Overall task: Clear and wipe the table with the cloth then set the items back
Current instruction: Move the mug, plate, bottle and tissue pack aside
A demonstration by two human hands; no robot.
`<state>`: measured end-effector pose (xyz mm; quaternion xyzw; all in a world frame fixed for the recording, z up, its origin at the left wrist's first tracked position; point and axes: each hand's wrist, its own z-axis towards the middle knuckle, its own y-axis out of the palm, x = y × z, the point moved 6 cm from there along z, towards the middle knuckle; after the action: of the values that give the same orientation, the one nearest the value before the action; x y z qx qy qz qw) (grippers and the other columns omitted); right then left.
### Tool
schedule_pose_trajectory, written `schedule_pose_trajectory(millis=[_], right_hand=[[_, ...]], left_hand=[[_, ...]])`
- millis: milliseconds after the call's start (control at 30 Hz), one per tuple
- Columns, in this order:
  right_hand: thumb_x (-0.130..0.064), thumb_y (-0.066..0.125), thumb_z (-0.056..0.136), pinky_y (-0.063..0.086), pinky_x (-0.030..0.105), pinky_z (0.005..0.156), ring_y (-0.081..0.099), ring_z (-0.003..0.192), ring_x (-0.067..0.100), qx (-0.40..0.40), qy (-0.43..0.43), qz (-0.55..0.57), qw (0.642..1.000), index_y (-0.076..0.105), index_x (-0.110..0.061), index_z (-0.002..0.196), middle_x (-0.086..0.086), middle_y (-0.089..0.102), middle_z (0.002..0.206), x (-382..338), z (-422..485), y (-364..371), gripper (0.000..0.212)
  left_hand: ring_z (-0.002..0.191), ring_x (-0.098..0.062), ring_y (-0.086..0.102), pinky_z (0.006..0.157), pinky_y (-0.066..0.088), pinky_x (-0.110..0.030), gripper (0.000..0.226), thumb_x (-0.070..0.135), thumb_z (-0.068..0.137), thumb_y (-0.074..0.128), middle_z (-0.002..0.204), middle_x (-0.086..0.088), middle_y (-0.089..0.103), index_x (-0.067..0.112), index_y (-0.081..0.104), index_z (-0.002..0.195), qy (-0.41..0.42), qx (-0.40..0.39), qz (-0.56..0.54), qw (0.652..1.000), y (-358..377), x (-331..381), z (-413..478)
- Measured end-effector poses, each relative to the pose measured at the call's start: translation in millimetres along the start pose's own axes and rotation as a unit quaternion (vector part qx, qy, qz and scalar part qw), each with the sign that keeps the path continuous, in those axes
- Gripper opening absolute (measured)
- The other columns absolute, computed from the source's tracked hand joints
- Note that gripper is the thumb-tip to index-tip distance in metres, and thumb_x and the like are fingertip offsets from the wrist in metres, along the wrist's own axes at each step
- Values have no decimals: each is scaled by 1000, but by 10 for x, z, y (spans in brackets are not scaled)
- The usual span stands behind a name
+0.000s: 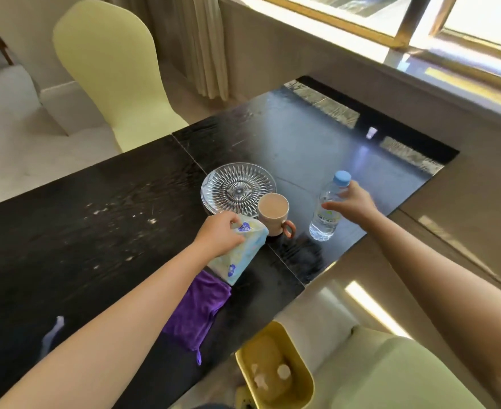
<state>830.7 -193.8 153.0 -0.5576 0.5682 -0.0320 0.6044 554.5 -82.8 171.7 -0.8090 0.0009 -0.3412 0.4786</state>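
My left hand (220,234) grips the top end of a pale blue tissue pack (238,255), which is tilted with its lower end near the dark table (95,231). A purple cloth (197,309) lies flat on the table under my left forearm, near the front edge. My right hand (352,202) is wrapped around a clear water bottle (329,208) with a blue cap, standing upright near the table's right edge. Between the hands stand a beige mug (274,212) with a brown handle and a cut-glass plate (238,188) just behind it.
A pale yellow chair (116,72) stands at the table's far side. A yellow bin (275,370) with some rubbish sits on the floor below the table's front edge. A light green seat (391,376) is at the lower right. A window ledge (420,63) runs behind.
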Motion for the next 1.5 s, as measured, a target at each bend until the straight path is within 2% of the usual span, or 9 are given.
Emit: schedule_pose_trajectory(millis=[667,767,833,933,1167,1267,1333,1400,1500], right_hand=[[-33,68,83,46,40,89,52,118,35,-7,49,-21,999,45,1,127,20,55,124,209,416,233,60],[-38,56,88,52,38,78,53,83,27,-105,62,-10,992,58,0,83,16,54,83,230,136,314,39],[-46,49,92,52,43,93,58,89,28,-244,110,81,960,59,0,100,14,58,92,213,-225,549,48],[-52,47,92,55,41,88,65,94,27,-377,138,155,903,63,-11,101,9,69,94,126,-679,757,45],[-14,57,91,52,19,48,64,49,1,-250,62,215,942,61,-15,84,2,62,74,227,-690,603,8],[-15,56,91,53,21,56,66,63,7,-245,39,245,937,64,-16,93,1,67,82,306,-685,534,8],[-18,57,91,55,27,69,67,80,16,-255,31,262,930,65,-12,106,5,69,94,365,-681,523,18],[-20,58,91,55,33,78,65,87,20,-257,36,271,927,65,-12,108,8,69,99,440,-671,556,20],[-26,63,86,52,34,75,62,79,21,-216,70,233,946,65,-11,91,9,66,89,621,-607,653,16]], left_hand=[[115,-17,54,83,36,-19,38,18,82,68,126,-3,59,14,60,119,20,-38,6,999,383,43,-45],[112,-17,55,82,35,-18,37,18,83,67,123,-2,61,13,60,119,53,-39,-11,998,458,221,-59],[109,-17,56,80,36,-19,34,17,83,66,120,-3,62,13,61,117,85,-41,-24,995,532,367,-80],[101,-16,58,77,37,-19,31,14,83,66,114,-3,65,12,62,114,139,-41,-32,989,642,583,-127],[115,-21,49,101,38,-36,45,32,76,73,117,-2,57,20,62,118,192,44,-14,980,736,662,-167],[127,-23,40,107,32,-37,81,55,66,73,134,-4,46,26,44,136,103,28,-43,993,731,433,-77],[128,-23,45,109,38,-39,87,47,69,77,139,-6,45,23,36,143,22,-49,-151,987,821,273,-57],[115,-18,58,99,49,-42,79,35,69,81,130,-4,57,20,44,137,-27,-118,-250,961,973,196,-100],[108,-15,63,96,52,-42,89,51,45,83,124,-2,61,26,55,126,-36,-120,-251,960,1216,99,-59]])
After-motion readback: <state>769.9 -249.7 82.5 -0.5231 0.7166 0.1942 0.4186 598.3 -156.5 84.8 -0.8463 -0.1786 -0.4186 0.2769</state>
